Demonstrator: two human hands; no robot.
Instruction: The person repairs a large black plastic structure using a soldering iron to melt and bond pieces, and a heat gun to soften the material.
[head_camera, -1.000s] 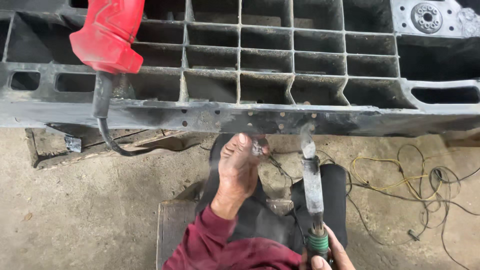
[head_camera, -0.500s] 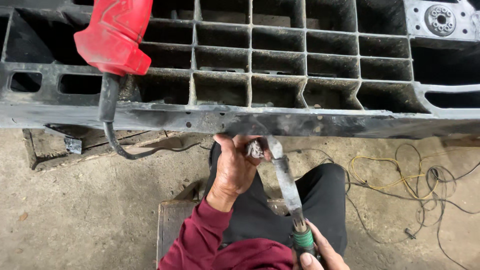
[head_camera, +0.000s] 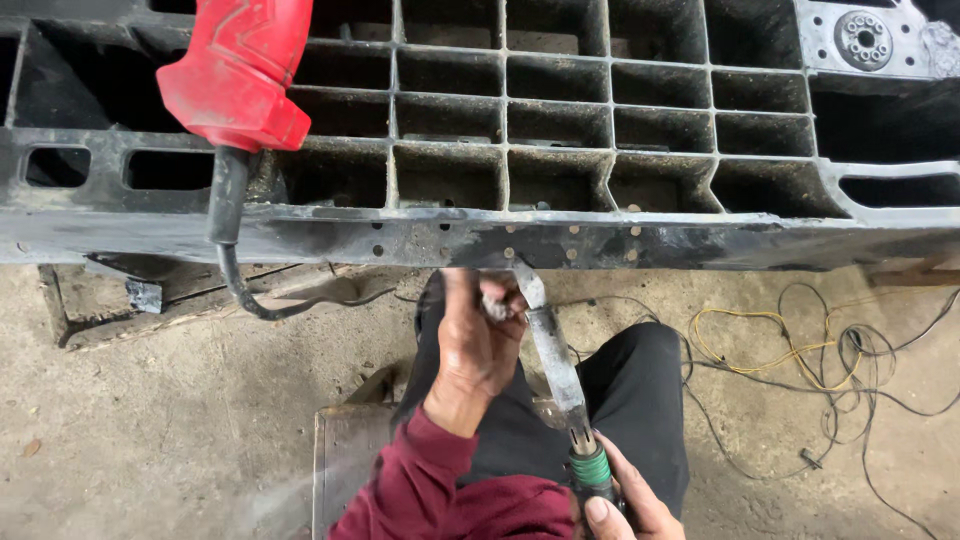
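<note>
Two hands work at the near edge of a black ribbed plastic panel lying over a stained concrete floor. Left hand pinches a small grey piece against that edge. Right hand grips a green-collared soldering iron, its tip touching the edge. Toward the panel's far left corner rests a red heat gun; loose wires tangle on the floor at right.

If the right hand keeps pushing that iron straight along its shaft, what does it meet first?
Most likely the lower edge of the black ribbed panel: the tool in the right hand already has its tip at or on it, beside the left hand.
</note>
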